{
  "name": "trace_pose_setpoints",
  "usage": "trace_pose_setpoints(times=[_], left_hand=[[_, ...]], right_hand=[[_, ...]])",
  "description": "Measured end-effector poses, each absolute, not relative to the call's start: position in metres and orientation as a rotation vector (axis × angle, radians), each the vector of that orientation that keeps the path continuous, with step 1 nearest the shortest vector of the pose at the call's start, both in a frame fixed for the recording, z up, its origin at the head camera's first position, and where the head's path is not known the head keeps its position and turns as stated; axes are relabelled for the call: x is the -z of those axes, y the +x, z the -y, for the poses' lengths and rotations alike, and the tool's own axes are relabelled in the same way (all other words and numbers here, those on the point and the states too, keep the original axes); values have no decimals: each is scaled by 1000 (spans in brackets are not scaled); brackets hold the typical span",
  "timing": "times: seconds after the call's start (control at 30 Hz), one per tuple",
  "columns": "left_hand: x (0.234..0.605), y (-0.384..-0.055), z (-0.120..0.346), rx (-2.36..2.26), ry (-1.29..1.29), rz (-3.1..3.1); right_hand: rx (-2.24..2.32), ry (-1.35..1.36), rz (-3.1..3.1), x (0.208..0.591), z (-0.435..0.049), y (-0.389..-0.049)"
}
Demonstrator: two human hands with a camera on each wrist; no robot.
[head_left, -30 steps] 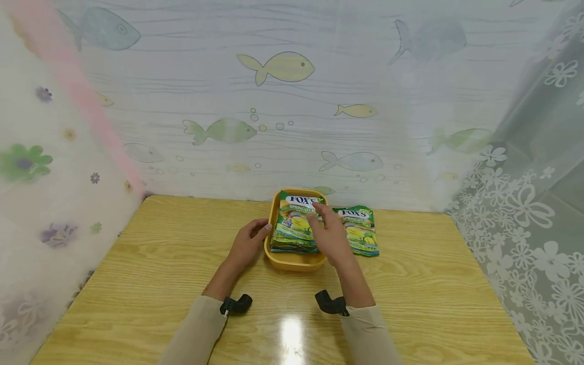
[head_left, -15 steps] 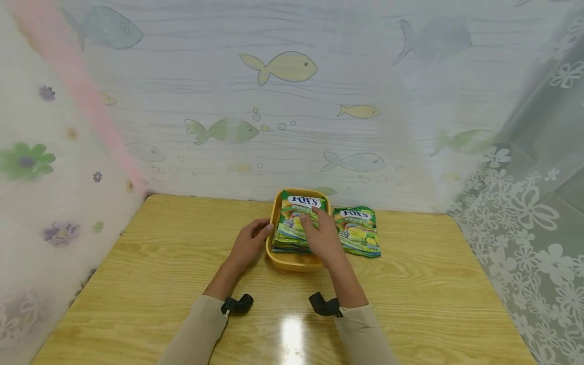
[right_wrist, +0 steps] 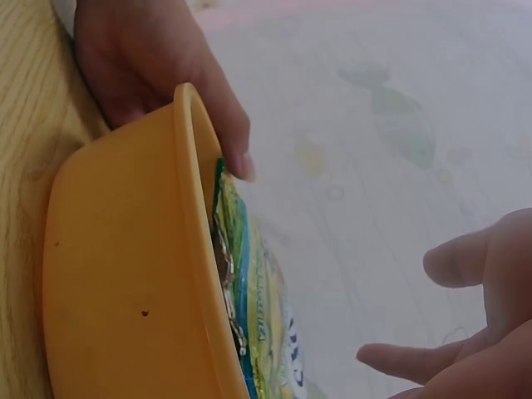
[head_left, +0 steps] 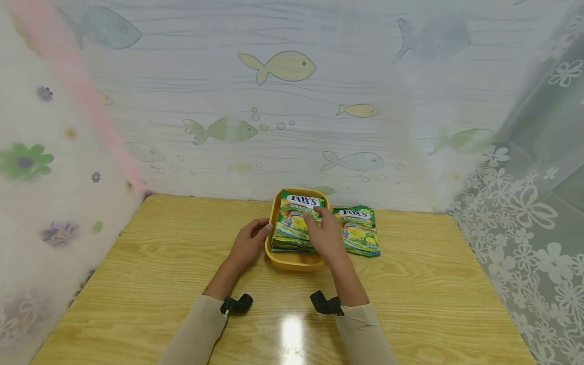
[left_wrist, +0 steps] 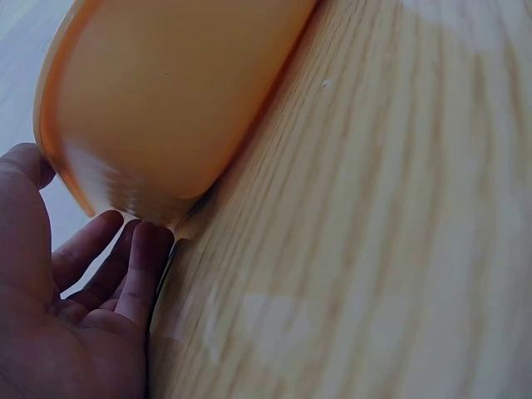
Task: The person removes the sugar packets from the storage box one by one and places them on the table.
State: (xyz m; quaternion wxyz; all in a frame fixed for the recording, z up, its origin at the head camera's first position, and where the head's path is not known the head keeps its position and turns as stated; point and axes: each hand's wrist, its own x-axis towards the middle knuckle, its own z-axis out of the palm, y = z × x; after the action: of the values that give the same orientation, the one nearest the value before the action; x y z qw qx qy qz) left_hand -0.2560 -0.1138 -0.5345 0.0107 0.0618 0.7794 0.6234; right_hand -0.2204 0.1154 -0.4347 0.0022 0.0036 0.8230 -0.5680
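Note:
A yellow-orange plastic container (head_left: pixel 296 264) sits on the wooden table, holding a stack of green FOX'S Spring Tea candy bags (head_left: pixel 292 223). My left hand (head_left: pixel 248 243) holds the container's left side. Its thumb lies over the rim in the right wrist view, and its fingers meet the outer wall in the left wrist view. Over the right part of the stack hovers my right hand (head_left: pixel 326 235), fingers spread with nothing between them; the right wrist view shows a gap between them and the bags. Another FOX'S candy bag (head_left: pixel 358 230) lies flat, right of the container.
Behind the table hangs a pale fish-print curtain (head_left: pixel 283 152), close to the container's far end. A flower-patterned sheet (head_left: pixel 68 203) borders the left side, and a lace-like flowered curtain (head_left: pixel 524 228) the right. The wooden table (head_left: pixel 433 284) spreads around the container.
My right hand has shifted slightly left over the stack, uncovering more of the bag beside the container. The left hand and container have stayed in place.

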Motion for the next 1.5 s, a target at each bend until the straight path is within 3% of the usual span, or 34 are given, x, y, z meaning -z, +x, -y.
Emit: trace_pose_setpoints(times=[1.13, 1.5], left_hand=[[536, -258, 114, -1937, 240, -2431], [536, -256, 114, -1931, 225, -2442]], right_hand=[[1679, 25, -2628, 443, -111, -224], [1899, 81, -2441, 444, -117, -228]])
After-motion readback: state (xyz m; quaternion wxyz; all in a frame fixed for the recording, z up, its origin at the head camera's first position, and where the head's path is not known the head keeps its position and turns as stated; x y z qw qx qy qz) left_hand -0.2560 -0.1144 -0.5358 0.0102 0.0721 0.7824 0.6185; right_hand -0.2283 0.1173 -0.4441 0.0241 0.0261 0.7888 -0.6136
